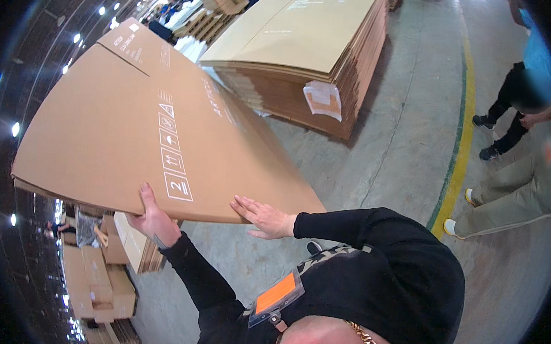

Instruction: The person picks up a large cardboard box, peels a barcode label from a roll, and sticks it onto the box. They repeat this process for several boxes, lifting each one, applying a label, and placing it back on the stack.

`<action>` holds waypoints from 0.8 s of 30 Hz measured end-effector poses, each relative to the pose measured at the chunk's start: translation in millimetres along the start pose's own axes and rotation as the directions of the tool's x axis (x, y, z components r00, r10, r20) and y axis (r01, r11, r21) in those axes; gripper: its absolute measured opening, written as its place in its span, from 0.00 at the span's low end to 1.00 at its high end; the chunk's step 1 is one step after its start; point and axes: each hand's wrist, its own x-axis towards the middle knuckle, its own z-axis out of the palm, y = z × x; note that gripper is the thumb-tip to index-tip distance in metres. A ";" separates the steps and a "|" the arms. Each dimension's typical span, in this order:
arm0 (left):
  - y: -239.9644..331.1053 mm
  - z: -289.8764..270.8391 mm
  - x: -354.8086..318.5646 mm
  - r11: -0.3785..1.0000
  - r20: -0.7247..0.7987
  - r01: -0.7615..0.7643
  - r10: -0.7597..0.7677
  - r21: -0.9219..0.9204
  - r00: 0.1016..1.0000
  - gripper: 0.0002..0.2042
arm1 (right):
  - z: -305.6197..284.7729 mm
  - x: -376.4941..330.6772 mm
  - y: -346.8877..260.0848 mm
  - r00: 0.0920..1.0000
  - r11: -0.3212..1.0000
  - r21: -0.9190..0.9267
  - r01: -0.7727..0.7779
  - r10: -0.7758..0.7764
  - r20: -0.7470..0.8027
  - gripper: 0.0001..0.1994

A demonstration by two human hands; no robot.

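Cardboard (pixel 103 132) slanted upward beside the stack (pixel 276 38), probably light and bendy (awkward, I reckoned). The left grip (pixel 155 223) pinched its near edge, seemingly the best hold; the right grip (pixel 268 219), fingers loosely spread, rested there too.

At ten o'clock the big carton (pixel 116 126) is brown cardboard, matt and smooth-faced. The stack (pixel 283 32) at twelve is cardboard too, paler on top and rough along its layered edges; a crinkled white patch (pixel 314 90) clings to it (paper or plastic film, hard to say). The pallet (pixel 207 29) at eleven looks like bare wood. At two, the concrete floor (pixel 416 98) is smooth and cracked. At five, the black top (pixel 401 266) is matt cloth, the chain (pixel 366 339) glossy gold-coloured metal; at six, the badge holder (pixel 278 295) is shiny plastic.
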 end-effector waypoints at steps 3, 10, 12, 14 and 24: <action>-15.3 -24.5 8.7 0.999 0.002 0.009 -0.009 0.052 1.000 0.18 | 13.8 -24.7 -7.2 0.998 0.996 0.090 -0.014 0.007 0.068 0.47; -26.2 -37.3 21.1 0.999 -0.004 0.031 -0.031 0.026 1.000 0.18 | 30.2 -67.4 6.4 0.927 0.953 0.184 -0.239 0.168 0.334 0.42; -29.9 -35.5 22.4 0.997 -0.052 0.082 -0.082 -0.003 0.995 0.19 | 35.6 -72.4 7.2 0.897 0.940 0.181 -0.289 0.199 0.396 0.42; -30.1 -36.3 22.6 0.995 -0.047 0.095 -0.095 -0.002 0.994 0.19 | 40.8 -75.8 7.5 0.899 0.929 0.215 -0.301 0.202 0.388 0.42; -6.8 -50.6 42.5 0.996 0.068 -0.066 0.062 0.055 0.996 0.23 | 77.4 -93.4 32.3 0.780 0.597 0.503 -0.625 0.483 0.397 0.36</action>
